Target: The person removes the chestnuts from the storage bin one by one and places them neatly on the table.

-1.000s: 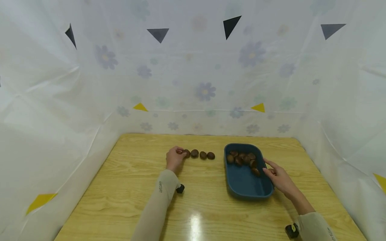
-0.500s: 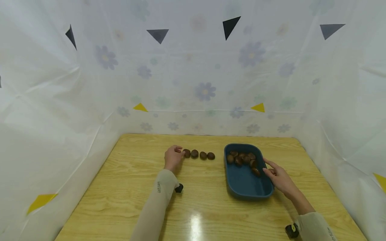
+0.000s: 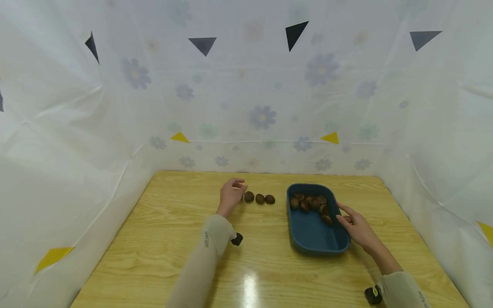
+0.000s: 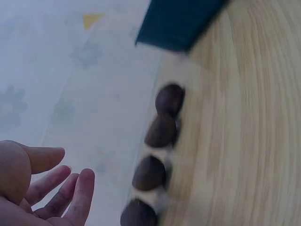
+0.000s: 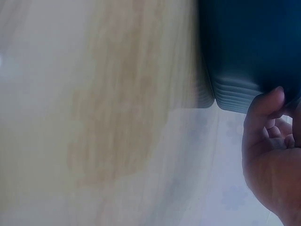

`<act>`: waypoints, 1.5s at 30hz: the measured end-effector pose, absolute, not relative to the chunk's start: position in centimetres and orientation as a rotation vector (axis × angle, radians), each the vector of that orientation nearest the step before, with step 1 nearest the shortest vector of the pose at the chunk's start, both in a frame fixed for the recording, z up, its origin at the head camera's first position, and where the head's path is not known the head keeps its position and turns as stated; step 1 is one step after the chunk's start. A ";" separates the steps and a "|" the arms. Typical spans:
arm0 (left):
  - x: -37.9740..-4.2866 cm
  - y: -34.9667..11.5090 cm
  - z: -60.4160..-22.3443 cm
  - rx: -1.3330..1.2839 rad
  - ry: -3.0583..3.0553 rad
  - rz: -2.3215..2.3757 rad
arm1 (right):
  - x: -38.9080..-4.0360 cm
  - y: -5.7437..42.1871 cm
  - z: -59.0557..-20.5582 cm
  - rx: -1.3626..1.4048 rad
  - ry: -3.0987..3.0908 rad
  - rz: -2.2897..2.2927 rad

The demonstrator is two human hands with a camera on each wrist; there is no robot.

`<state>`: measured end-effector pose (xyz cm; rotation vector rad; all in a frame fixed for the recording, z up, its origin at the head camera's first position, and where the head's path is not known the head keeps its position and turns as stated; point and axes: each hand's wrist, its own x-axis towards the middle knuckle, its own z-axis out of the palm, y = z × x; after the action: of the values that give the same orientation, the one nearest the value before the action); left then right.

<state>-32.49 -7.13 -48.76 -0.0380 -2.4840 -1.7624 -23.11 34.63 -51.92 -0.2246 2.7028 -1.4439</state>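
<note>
Dark brown chestnuts [image 3: 259,199] lie in a row near the back of the table; the left wrist view shows several chestnuts [image 4: 149,173]. My left hand [image 3: 232,194] hovers over the left end of the row, hiding the leftmost one in the head view. Its fingers [image 4: 82,195] are loosely bent, with nothing between them and the thumb. To the right stands a deep blue plastic box [image 3: 313,235], holding several more chestnuts [image 3: 305,205] toward its far end. My right hand [image 3: 358,229] grips the box's right side, thumb at the rim, fingers bent around the outside.
The light wood-grain table [image 3: 161,239] is walled at the back and sides by a pale flowered sheet [image 3: 262,85]. A black wrist device [image 3: 236,238] is on the left sleeve, another black device [image 3: 372,295] by the right sleeve.
My left hand has come off the leftmost chestnut, lifting and shifting slightly right over it. The right hand and the box have stayed in place.
</note>
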 end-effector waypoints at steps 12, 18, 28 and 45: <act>-30.4 -1.0 -47.7 -0.251 -2.432 -2.210 | -23.2 34.7 -51.9 -0.224 2.704 -1.446; -29.2 2.2 -47.6 -0.375 -2.423 -2.371 | -23.3 34.7 -52.0 -0.228 2.701 -1.455; -26.9 7.4 -47.6 -0.431 -2.436 -2.634 | -23.5 34.8 -52.0 -0.240 2.715 -1.433; -24.3 14.4 -49.3 0.114 -2.513 -2.582 | -23.5 34.5 -51.7 -0.236 2.664 -1.466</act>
<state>-24.34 14.35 -49.30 0.1141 -2.5132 -2.5819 -23.45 34.48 -51.70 -0.2362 2.6639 -1.4664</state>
